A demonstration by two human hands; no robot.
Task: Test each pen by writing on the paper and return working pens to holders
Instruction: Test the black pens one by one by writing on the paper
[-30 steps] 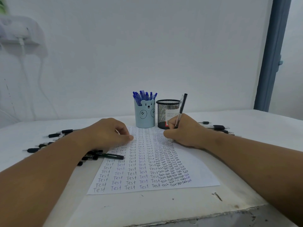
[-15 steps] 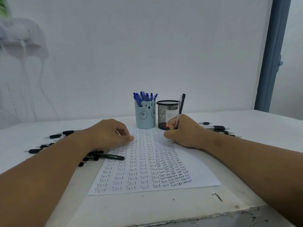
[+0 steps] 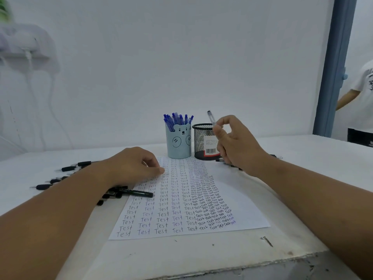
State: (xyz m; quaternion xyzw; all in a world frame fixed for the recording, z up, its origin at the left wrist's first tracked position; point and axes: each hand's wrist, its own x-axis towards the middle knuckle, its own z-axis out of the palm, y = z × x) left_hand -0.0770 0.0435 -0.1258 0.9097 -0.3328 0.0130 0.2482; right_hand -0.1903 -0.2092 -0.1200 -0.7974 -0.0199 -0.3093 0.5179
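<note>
Paper (image 3: 238, 211) lay nearest on the table (image 3: 201, 257), left hand (image 3: 131, 166) loosely curled on its top-left edge holding nothing, right hand (image 3: 234, 142) raised, pinching a pen (image 3: 211, 117) beside the mesh holder (image 3: 201, 138).

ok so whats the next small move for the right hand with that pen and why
Probably carry the pen a little left and lower it into the black mesh holder. The right hand pinches it raised off the paper, just above that holder's rim, and the blue bear holder holds only blue pens. The left hand rests on the paper.
</note>
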